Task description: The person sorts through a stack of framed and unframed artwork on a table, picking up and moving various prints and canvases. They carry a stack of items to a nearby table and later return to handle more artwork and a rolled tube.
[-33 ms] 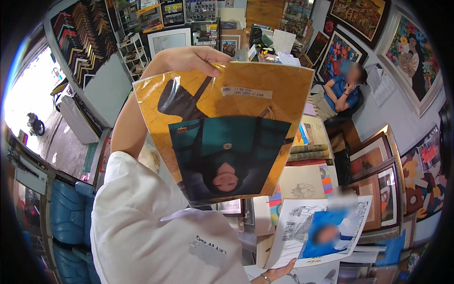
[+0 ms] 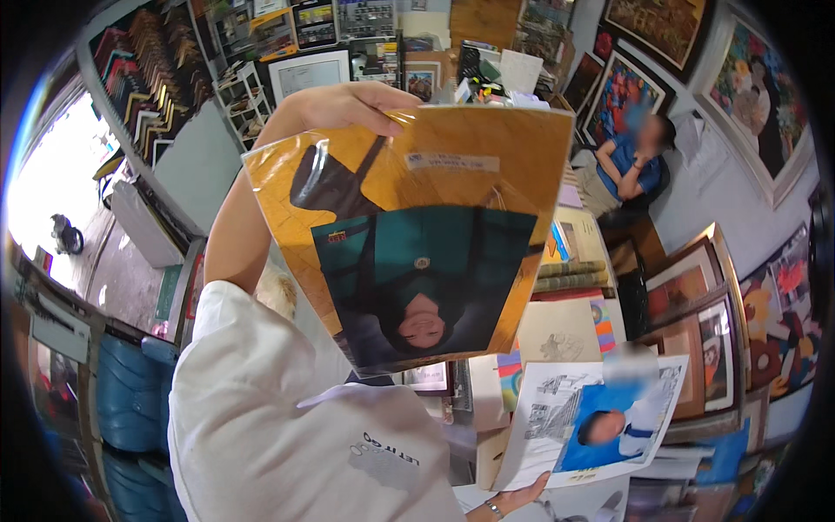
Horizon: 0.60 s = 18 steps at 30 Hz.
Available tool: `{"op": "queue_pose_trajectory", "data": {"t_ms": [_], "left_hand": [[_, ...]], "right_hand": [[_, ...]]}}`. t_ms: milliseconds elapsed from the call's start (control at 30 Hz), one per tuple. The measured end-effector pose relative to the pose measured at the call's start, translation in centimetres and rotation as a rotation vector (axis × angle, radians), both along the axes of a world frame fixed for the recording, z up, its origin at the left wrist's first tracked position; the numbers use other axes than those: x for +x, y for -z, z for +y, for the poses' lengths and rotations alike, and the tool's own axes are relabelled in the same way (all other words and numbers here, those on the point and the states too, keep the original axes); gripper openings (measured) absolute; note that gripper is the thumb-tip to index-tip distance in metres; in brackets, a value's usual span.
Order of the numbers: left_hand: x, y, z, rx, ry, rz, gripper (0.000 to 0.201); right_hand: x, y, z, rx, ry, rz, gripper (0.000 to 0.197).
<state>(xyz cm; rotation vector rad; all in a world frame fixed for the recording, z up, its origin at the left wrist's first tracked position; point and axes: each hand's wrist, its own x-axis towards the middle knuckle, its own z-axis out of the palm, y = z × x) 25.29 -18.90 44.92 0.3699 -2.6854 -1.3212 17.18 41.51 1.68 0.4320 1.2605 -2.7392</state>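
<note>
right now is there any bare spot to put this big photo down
Hardly. The left hand holds the sleeved photo up; the right hand holds a sketch sheet with a blue portrait. Below them, papers and drawings overlap. Framed pictures crowd the right. The only plain-looking patch is the grey board left of the photo, beside the frame samples.

Daylight blows out white at nine o'clock; the glossy plastic-sleeved orange photo print point(image 2: 409, 235) carries glare streaks, and fisheye bending darkens into black corners.
</note>
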Motion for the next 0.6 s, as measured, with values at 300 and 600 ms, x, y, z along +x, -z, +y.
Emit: {"op": "queue_pose_trajectory", "data": {"t_ms": [300,600], "left_hand": [[4.9,5.3,-13.7,0.401,-0.184,0.455,0.051],[-5.0,9.5,-19.4,0.467,-0.008,0.739,0.044]], "right_hand": [[-0.2,-0.4,-3.4,0.049,0.176,0.057,0.074],[0.4,-1.6,-5.8,0.095,0.331,0.039,0.071]]}}
